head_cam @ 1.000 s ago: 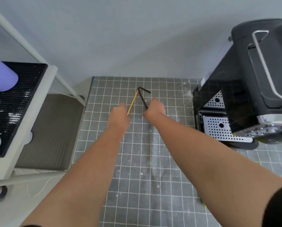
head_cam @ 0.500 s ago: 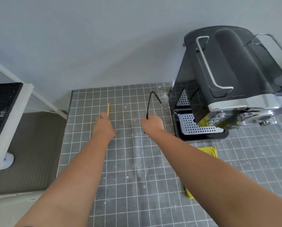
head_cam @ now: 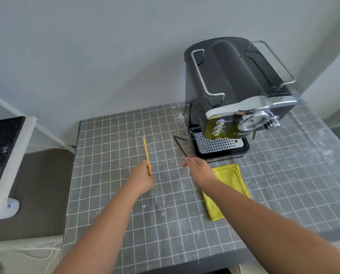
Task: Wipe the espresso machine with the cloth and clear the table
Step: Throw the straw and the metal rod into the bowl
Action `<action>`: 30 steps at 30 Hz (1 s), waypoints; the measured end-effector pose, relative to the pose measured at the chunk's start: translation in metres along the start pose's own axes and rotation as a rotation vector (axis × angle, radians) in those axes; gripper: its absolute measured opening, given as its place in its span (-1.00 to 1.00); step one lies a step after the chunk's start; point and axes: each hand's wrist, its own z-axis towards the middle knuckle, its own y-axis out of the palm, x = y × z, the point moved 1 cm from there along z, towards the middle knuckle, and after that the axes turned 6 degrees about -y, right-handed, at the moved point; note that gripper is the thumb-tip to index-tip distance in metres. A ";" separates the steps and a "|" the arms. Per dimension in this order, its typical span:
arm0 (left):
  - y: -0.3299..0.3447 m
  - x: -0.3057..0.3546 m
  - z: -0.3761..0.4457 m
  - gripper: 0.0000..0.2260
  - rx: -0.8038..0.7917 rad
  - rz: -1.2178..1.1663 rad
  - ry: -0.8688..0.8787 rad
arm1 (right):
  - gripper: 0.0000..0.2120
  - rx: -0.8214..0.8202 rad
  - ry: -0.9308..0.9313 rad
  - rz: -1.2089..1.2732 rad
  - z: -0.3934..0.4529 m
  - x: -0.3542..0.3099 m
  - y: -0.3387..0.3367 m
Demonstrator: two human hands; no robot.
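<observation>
Yellow stick in left hand, mid-table.

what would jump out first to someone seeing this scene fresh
The black and chrome espresso machine at the tiled table's far right. In front of it lies a folded yellow cloth. Mid-table, the left hand holds a yellow stick, the right hand a bent dark rod.

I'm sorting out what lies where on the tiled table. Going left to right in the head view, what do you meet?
Thin yellow stick in the left hand → dark bent metal rod held by the right hand → folded yellow cloth → black espresso machine.
</observation>
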 end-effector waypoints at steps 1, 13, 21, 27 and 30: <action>0.012 0.005 -0.012 -0.89 -0.021 -0.024 0.031 | -0.72 0.025 0.008 0.033 -0.008 0.009 -0.011; 0.174 0.125 -0.140 -0.88 -0.506 -0.394 0.151 | -0.82 0.390 0.110 0.340 -0.130 0.149 -0.168; 0.292 0.221 -0.210 -0.80 -0.771 -0.262 0.204 | -0.80 0.774 0.200 0.689 -0.229 0.247 -0.246; 0.393 0.246 -0.253 -0.84 -0.937 -0.083 0.145 | -0.71 1.044 0.401 0.941 -0.285 0.345 -0.271; 0.437 0.250 -0.255 -0.89 -0.924 0.038 0.101 | -0.63 1.058 0.530 1.056 -0.300 0.380 -0.267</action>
